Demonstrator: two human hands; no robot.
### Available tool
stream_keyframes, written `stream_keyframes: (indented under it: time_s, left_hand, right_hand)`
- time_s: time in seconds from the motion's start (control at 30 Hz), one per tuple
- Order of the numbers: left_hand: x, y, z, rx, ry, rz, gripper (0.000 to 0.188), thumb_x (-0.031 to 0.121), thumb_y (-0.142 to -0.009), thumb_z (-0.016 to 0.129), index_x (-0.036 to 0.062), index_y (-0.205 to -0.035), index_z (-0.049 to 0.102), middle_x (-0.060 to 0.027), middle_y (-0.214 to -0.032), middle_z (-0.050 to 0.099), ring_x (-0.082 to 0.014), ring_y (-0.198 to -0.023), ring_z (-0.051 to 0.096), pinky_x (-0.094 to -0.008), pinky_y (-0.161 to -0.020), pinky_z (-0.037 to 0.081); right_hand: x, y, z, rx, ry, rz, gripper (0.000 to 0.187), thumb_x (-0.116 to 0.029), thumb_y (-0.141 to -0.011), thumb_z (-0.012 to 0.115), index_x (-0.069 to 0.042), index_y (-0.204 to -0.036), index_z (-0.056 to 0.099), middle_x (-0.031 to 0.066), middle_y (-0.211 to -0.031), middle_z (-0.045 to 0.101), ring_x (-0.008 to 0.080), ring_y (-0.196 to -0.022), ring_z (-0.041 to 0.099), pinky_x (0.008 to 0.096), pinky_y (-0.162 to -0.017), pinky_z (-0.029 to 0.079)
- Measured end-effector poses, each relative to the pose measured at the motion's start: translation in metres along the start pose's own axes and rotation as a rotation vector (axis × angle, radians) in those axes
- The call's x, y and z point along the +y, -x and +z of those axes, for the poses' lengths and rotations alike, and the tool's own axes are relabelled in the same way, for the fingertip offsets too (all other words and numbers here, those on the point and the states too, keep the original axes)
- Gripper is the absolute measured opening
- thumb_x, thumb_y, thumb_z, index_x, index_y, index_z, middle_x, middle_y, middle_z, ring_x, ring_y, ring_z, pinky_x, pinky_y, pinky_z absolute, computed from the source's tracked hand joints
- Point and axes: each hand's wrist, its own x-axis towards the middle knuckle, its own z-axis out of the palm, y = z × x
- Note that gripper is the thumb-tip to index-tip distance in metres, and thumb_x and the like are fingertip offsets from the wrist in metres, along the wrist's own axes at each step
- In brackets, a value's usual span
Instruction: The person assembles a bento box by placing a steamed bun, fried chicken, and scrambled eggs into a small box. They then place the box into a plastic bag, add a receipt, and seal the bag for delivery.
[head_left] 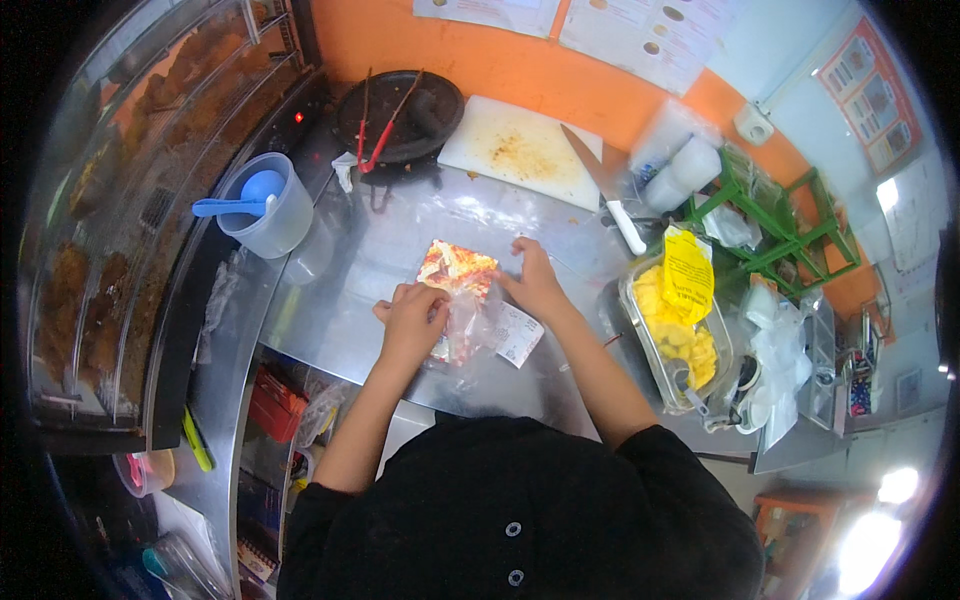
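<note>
Before me on the steel counter lies a flat food packet printed in red, orange and white. A crumpled clear plastic bag covers its lower part. My left hand is closed at the left side, its fingertips pinching the bag over the packet. At the packet's right edge is my right hand, thumb and forefinger apart, with nothing seen between them. A white printed slip of paper lies beside the bag, below my right hand.
A white cutting board, knife and dark round pan with red-handled tongs stand at the back. A plastic tub with a blue scoop is left. On the right are a tray of yellow packets and a green rack.
</note>
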Motion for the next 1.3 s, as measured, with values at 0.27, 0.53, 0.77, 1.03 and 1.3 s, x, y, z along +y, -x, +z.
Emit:
stream_keyframes:
  time_s: [0.27,0.53,0.77,1.03,1.3]
  left_hand:
    - [0.005,0.088,-0.002,-0.139,0.55,0.156,0.01,0.005,-0.078,0.065,0.005,-0.088,0.062,-0.0066,-0.083,0.06,-0.0208,-0.086,0.058,-0.0325,-0.075,0.042]
    - [0.091,0.115,0.079,-0.611,1.598,-0.628,0.058,0.039,-0.094,0.055,0.0058,-0.138,0.039,-0.0085,-0.123,0.054,-0.0164,-0.112,0.051,-0.0318,-0.09,0.042]
    - [0.237,0.106,0.113,-0.721,1.624,-0.511,0.048,0.012,-0.096,0.054,0.0063,-0.141,0.037,-0.0138,-0.117,0.062,-0.0171,-0.105,0.06,-0.0285,-0.091,0.048]
    - [0.359,0.155,0.197,-1.032,0.739,0.245,0.067,-0.002,-0.085,0.063,0.0059,-0.142,0.03,-0.0145,-0.107,0.064,-0.0178,-0.098,0.062,-0.0309,-0.086,0.047]
    - [0.394,0.173,0.272,-1.609,0.529,0.118,0.066,-0.005,-0.081,0.063,0.005,-0.14,0.036,-0.0135,-0.109,0.066,-0.017,-0.1,0.061,-0.0301,-0.088,0.047]
  right_hand:
    - [-0.016,0.045,-0.04,-0.524,-0.191,0.406,0.031,-0.012,-0.088,0.061,-0.01,-0.117,0.052,0.0058,-0.072,0.054,0.022,-0.069,0.059,0.0323,-0.067,0.049]
    - [-0.042,0.133,-0.136,-0.023,-0.652,0.435,0.014,-0.004,-0.093,0.054,-0.004,-0.105,0.062,0.0024,-0.092,0.062,0.0082,-0.08,0.059,0.0228,-0.071,0.048]
    - [-0.029,0.286,-0.236,0.009,-0.537,0.587,0.013,-0.009,-0.09,0.062,-0.003,-0.101,0.067,0.0089,-0.089,0.066,0.0136,-0.074,0.063,0.0303,-0.069,0.051]
    - [0.046,0.405,-0.349,0.619,0.027,0.568,0.013,-0.011,-0.087,0.061,-0.004,-0.096,0.068,0.0084,-0.076,0.063,0.0193,-0.066,0.059,0.0331,-0.061,0.047]
    - [0.172,0.38,-0.401,0.395,-0.134,0.683,0.031,-0.031,-0.089,0.061,-0.003,-0.101,0.07,0.0122,-0.09,0.059,0.0225,-0.084,0.057,0.0331,-0.075,0.044]
